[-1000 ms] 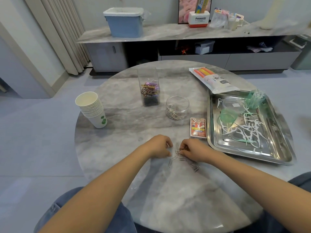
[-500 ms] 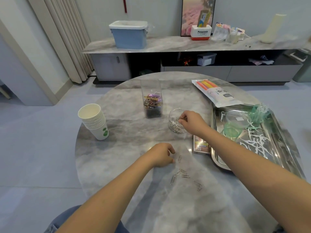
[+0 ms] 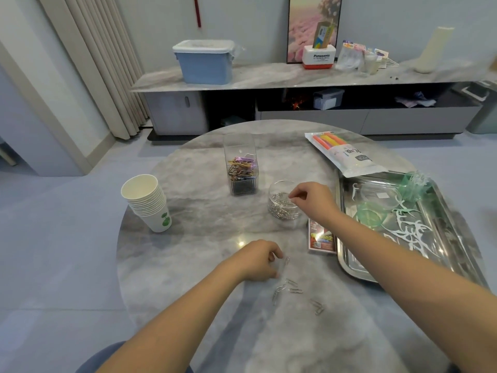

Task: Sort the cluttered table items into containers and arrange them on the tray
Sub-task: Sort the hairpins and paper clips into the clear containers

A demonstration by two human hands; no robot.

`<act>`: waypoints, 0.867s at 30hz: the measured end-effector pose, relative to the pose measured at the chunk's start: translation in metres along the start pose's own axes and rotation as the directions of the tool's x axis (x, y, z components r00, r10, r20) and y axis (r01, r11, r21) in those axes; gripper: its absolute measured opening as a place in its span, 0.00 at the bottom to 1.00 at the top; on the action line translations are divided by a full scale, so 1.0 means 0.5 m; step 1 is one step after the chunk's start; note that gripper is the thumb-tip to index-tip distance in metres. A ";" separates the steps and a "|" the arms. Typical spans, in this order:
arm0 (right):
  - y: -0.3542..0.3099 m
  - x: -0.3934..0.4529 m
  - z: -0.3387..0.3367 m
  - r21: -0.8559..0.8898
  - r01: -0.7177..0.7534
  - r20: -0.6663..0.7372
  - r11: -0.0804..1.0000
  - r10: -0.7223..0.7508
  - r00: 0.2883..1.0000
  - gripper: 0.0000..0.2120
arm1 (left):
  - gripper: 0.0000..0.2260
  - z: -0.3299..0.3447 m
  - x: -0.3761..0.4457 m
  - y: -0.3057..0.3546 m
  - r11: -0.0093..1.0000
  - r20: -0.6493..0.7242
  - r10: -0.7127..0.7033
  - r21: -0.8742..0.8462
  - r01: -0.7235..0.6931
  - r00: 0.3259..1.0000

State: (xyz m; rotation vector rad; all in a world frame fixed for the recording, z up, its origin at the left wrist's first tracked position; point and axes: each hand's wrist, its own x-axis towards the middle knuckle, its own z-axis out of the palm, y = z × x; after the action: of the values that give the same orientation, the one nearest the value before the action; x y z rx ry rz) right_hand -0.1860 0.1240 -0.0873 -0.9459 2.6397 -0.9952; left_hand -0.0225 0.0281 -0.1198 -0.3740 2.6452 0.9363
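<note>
Right hand (image 3: 313, 201), fingers pinched over the round glass jar (image 3: 282, 201) mid-table, apparently for dropping clips; contents cannot be told. Left hand (image 3: 259, 261) pinches a paper clip (image 3: 285, 263); loose clips (image 3: 290, 290) remain toward the near edge.

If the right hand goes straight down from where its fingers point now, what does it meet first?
Probably the silver clips inside the glass jar: the right hand hovers with pinched fingertips over the open mouth, though its height above the rim is unclear.
</note>
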 end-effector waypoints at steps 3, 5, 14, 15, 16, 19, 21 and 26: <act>0.003 -0.060 -0.017 0.013 0.038 0.054 0.999 -0.039 0.998 0.04 | 0.27 0.009 -0.018 0.005 0.992 0.108 0.039 0.115 -0.051 0.993; 0.005 -0.098 -0.019 -0.019 0.066 0.145 0.998 -0.062 0.987 0.04 | 0.34 0.016 -0.031 0.000 0.978 0.156 0.047 0.192 -0.077 0.987; 0.069 -0.244 0.000 -0.363 0.155 0.605 0.919 0.105 0.789 0.30 | 0.40 0.047 -0.019 -0.004 0.986 0.049 0.125 0.102 -0.130 0.991; 0.074 -0.248 0.004 -0.361 0.152 0.610 0.920 0.110 0.785 0.31 | 0.38 0.049 -0.017 -0.002 0.989 0.024 0.121 0.083 -0.122 0.992; 0.079 -0.251 0.007 -0.355 0.155 0.610 0.922 0.103 0.786 0.32 | 0.37 0.052 -0.015 0.001 0.991 0.000 0.116 0.067 -0.116 0.993; 0.087 -0.252 0.018 -0.313 0.167 0.595 0.935 0.056 0.802 0.28 | 0.32 0.058 -0.010 0.003 0.995 -0.058 0.103 0.018 -0.102 0.993; 0.084 -0.252 0.026 -0.274 0.138 0.547 0.952 0.036 0.836 0.21 | 0.27 0.062 -0.005 0.005 0.994 -0.092 0.105 -0.007 -0.106 0.990; 0.076 -0.253 0.044 -0.204 0.077 0.418 0.976 0.016 0.908 0.10 | 0.11 0.080 0.001 0.015 0.992 -0.137 0.123 -0.018 -0.127 0.983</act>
State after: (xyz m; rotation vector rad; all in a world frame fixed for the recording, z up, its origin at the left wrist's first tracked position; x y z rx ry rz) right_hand -0.0983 0.2120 -0.1366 -1.1056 2.3985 -0.4432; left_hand -0.0177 0.0593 -0.1453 -0.2896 2.8106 1.0193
